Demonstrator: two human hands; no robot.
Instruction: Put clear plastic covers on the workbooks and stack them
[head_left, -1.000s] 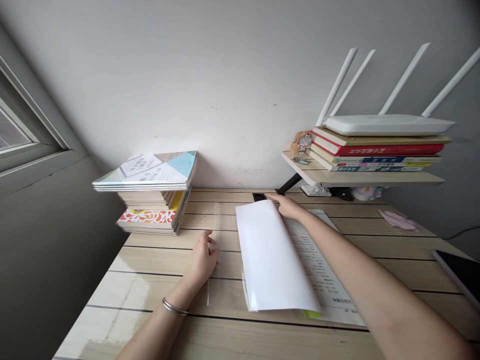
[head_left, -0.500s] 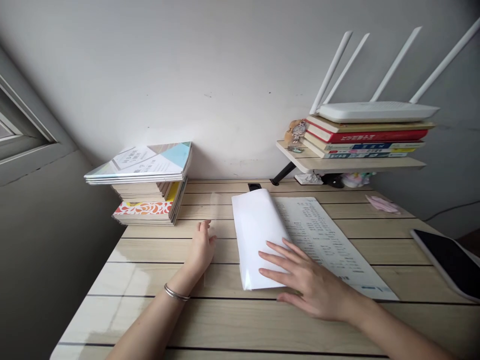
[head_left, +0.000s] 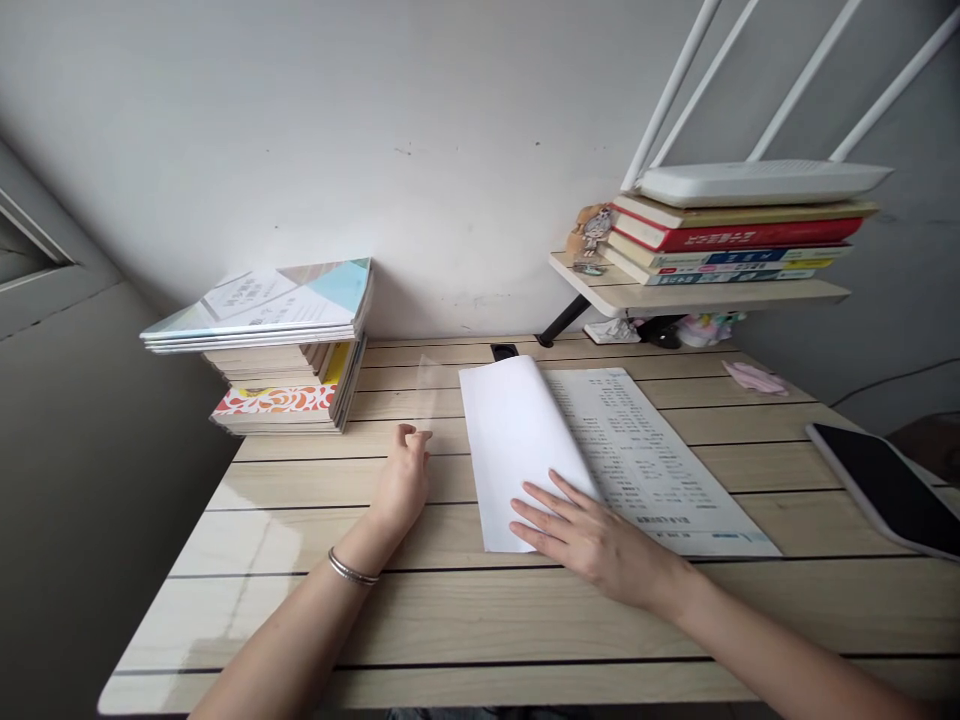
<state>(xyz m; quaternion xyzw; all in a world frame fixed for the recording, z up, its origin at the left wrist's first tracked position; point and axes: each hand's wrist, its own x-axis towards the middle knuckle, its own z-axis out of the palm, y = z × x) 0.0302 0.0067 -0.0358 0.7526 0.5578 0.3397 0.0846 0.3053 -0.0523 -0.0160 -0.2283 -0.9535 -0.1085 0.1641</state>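
**As right hand slides back, folded sheet lies flatter**

Gone from the far edge of a second ago, it presses, fingers spread and gripping nothing, on the white flap's near end, mid-table, with print showing alongside. The left hand curls beside a clear strip; whether it pinches cannot be told.

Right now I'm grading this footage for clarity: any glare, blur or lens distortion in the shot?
Head view: soft, even light, with glare on the glossy desk near the left hand; head view: wide-angle stretch slants the router antennas and desk edges; head view: mostly sharp, yet print on the sheet by the right hand is too small to read.
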